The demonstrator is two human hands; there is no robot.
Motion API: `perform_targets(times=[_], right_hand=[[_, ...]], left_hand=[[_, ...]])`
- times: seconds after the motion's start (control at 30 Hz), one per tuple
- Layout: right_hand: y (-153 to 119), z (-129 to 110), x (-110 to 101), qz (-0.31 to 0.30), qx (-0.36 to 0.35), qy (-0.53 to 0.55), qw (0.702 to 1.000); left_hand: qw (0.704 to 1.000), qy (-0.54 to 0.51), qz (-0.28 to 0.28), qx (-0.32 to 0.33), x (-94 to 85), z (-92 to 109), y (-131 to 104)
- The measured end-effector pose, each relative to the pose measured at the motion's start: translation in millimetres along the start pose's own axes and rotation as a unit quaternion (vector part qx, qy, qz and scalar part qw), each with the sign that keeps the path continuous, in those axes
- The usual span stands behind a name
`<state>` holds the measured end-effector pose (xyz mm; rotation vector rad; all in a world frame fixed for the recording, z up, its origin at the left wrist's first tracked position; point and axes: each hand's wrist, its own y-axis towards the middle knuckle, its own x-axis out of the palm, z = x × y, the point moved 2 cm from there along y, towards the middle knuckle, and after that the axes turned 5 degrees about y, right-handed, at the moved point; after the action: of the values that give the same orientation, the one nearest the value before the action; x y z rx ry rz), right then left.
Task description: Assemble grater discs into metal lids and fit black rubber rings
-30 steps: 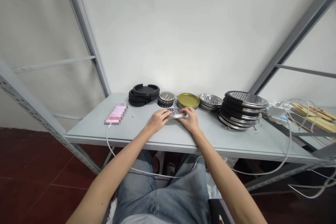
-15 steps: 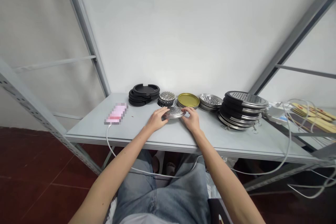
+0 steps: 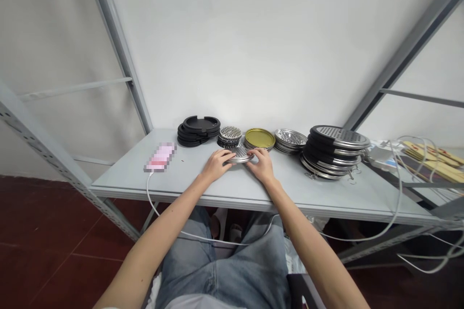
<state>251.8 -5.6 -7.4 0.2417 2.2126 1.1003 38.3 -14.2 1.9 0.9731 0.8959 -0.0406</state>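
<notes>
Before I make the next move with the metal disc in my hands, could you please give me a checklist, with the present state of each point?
1. Both hands on the metal disc: ok; left hand at its left edge, right hand at its right.
2. Underside of the disc free of faults: cannot tell; it is hidden.
3. Black frames within reach: ok, I judge; they lie just beyond the left hand.
4. Tall stack evenly aligned: not ok; its layers are offset.
5. White cable clear of both hands: ok; from the phone it drops over the table's front edge.
</notes>
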Motion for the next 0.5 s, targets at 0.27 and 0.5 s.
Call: perform_targets(times=[0.27, 0.5], right_hand=[[-1, 12, 4, -0.04, 0.048, 0.044, 0.997], [-2, 14, 1, -0.012, 0.089, 0.038, 0.995]], left_hand=[[0.994, -0.093, 0.008, -0.054, -0.4, -8, 0], [0.995, -0.08, -0.01, -0.058, 0.9, -8, -1]])
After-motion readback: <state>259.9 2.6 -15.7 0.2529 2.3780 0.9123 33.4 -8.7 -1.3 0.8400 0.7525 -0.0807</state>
